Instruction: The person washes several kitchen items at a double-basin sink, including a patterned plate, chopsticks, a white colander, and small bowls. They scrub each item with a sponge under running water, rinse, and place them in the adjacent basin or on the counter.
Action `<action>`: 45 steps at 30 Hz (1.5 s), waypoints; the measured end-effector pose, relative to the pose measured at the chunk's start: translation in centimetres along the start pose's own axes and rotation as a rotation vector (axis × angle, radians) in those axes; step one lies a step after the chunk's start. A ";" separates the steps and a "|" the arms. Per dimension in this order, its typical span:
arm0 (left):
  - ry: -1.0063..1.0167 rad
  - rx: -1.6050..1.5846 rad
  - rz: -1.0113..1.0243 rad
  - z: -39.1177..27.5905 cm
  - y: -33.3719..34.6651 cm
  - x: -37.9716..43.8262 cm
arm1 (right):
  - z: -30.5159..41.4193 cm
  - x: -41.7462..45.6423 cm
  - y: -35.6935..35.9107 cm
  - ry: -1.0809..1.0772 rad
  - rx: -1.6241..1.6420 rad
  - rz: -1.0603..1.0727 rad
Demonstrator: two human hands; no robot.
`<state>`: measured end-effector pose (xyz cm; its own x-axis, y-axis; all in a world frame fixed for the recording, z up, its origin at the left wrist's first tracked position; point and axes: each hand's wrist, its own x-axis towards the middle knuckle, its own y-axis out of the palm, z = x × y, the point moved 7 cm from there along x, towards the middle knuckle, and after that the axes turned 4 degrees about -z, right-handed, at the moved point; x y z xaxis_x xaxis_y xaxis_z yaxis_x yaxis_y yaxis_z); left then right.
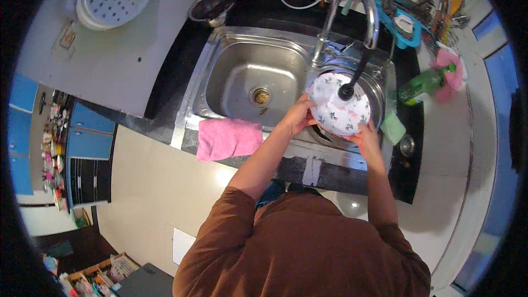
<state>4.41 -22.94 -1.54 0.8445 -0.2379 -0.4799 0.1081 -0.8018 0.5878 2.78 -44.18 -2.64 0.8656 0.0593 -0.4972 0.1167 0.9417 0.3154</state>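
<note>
Between my two hands is a white plate with a floral pattern, held over the small round sink basin. My left hand grips its left rim and my right hand its lower right rim. The black spout end of the chrome faucet hangs over the plate and hides part of it. Whether water is running I cannot tell. What lies inside the round basin is mostly hidden under the plate.
Left of the plate is a large steel basin with food scraps at its drain. A pink cloth drapes over the front edge. To the right are a green sponge, a metal strainer and a green bottle.
</note>
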 end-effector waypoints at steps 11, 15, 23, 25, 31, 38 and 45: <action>0.883 1.492 -0.817 -6.0 -13.5 -12.1 | -1.6 -3.5 3.6 -0.074 0.149 0.022; 0.564 1.788 -1.188 -3.6 -17.0 -16.7 | -1.3 -2.8 3.6 -0.082 0.131 0.022; 0.358 1.829 -1.291 -4.0 -22.5 -19.1 | -1.0 -2.9 4.7 -0.010 0.116 0.017; 0.353 1.833 -1.323 -5.3 -26.9 -21.0 | -1.3 -3.0 5.3 -0.014 0.145 0.056; 0.492 1.941 -1.123 -11.9 -32.5 -20.5 | -2.3 -2.8 5.7 0.058 0.138 -0.076; 0.598 1.974 -0.769 -18.3 -33.4 -13.4 | -1.9 -2.4 6.6 -0.021 0.120 -0.054; 0.596 2.052 -0.699 -25.0 -34.1 -2.4 | -0.6 -3.2 8.3 -0.044 0.098 -0.146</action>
<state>11.77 18.64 -4.14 0.9821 0.0716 0.1744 0.1786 -0.0571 -0.9823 0.66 -36.33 1.14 0.8562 -0.0922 -0.5084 0.2877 0.9024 0.3209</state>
